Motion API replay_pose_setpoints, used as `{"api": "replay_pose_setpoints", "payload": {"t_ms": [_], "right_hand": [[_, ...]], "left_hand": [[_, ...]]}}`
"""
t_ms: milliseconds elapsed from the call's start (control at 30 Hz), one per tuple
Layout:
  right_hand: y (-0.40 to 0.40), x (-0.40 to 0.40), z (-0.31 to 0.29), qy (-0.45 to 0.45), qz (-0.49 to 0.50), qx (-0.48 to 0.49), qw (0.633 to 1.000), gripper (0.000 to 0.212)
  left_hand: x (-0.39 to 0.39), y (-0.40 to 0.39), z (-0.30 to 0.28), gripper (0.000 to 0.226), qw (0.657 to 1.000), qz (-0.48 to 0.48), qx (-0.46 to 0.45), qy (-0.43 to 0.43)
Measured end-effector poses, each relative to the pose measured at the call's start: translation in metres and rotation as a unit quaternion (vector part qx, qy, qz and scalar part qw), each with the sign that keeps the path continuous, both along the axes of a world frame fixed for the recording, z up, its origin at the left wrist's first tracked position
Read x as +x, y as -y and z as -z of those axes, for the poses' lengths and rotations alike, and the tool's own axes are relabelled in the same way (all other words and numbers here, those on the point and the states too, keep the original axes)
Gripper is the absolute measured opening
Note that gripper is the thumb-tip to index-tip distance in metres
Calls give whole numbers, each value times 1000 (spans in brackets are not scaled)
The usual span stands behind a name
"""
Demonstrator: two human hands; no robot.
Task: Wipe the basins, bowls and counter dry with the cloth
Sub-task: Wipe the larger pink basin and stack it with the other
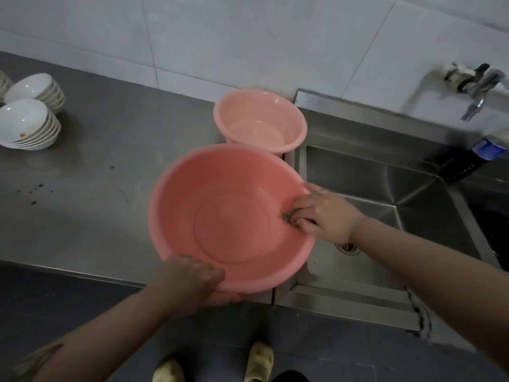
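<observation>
Your left hand [192,277] curls over the near rim of the large basin [228,216], tipped at the counter [96,161] edge beside the sink [385,188]. Your right hand [322,213] presses the bunched cloth [289,217] against its right inner wall; the unwiped floor lies leftward.

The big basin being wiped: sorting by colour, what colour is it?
Salmon pink, plain with no pattern; the large basin shows clearly in the head view.

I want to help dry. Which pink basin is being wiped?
The bigger, darker pink basin in front; both hands touch it. The smaller, paler basin behind sits untouched.
</observation>
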State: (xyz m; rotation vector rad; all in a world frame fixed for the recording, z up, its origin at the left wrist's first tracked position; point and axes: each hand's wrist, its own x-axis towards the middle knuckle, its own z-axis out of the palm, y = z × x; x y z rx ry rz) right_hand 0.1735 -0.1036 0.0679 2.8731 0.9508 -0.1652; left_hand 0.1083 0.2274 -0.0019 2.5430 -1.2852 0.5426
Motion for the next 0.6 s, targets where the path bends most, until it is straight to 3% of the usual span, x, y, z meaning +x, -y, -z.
{"api": "replay_pose_setpoints", "payload": {"t_ms": [133, 300, 367, 433, 500, 600], "right_hand": [[-68, -40, 13, -109, 86, -70, 988, 41], [-109, -71, 19, -207, 5, -22, 978, 41], [-80, -46, 16, -181, 13, -58, 982, 46], [-42, -21, 6, -76, -4, -66, 995, 49], [-21, -14, 3, 4, -18, -13, 1000, 42], [-39, -46, 20, 23, 9, 86, 996, 29]], "left_hand": [[11, -15, -2, 69, 999, 38, 19, 9], [21, -38, -4, 64, 995, 86, 54, -3], [21, -42, -2, 62, 994, 90, 54, -7], [24, -44, -3, 60, 994, 94, 53, -19], [31, -50, -4, 56, 992, 109, 65, -27], [47, -62, -11, 51, 986, 123, 88, -69]]}}
